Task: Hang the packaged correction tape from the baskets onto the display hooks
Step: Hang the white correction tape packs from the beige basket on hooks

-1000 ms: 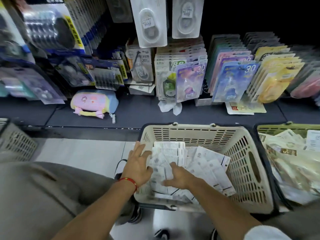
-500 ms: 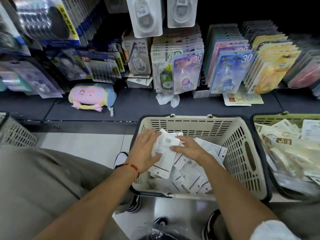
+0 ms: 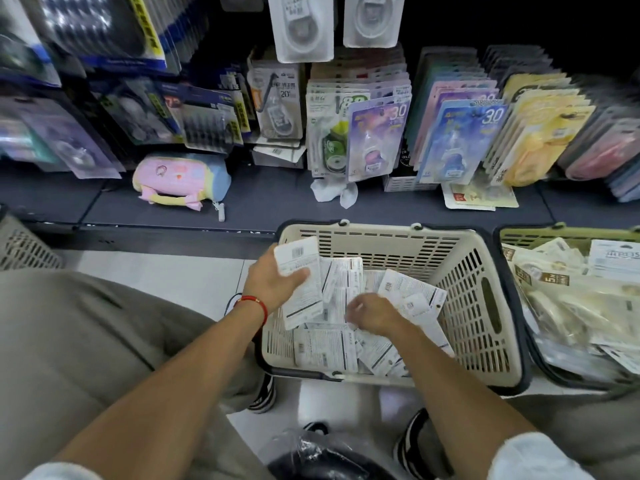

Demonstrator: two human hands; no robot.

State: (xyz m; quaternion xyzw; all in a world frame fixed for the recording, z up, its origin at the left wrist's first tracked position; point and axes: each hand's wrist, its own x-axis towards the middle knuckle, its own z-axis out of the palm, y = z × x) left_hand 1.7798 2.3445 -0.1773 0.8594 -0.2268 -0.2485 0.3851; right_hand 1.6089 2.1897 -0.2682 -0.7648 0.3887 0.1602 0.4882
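A beige basket [image 3: 481, 306] on the floor holds several white correction tape packs [image 3: 325, 348] lying back side up. My left hand [image 3: 273, 282] grips a small stack of these packs [image 3: 301, 271] at the basket's left edge, raised above the pile. My right hand [image 3: 374, 313] is down in the middle of the basket, fingers curled on the loose packs; whether it holds one I cannot tell. Above the dark shelf, display hooks carry rows of hanging packs [image 3: 377, 140].
A green basket [image 3: 512, 233] full of cream packages stands at the right. A grey basket [image 3: 24, 247] sits at the far left. A pink and blue pouch [image 3: 180, 178] lies on the shelf. A black plastic bag [image 3: 322, 455] is by my feet.
My left hand has taken the pack stack and lifted it to the basket's left rim. My right hand moved off the stack, down into the loose packs.
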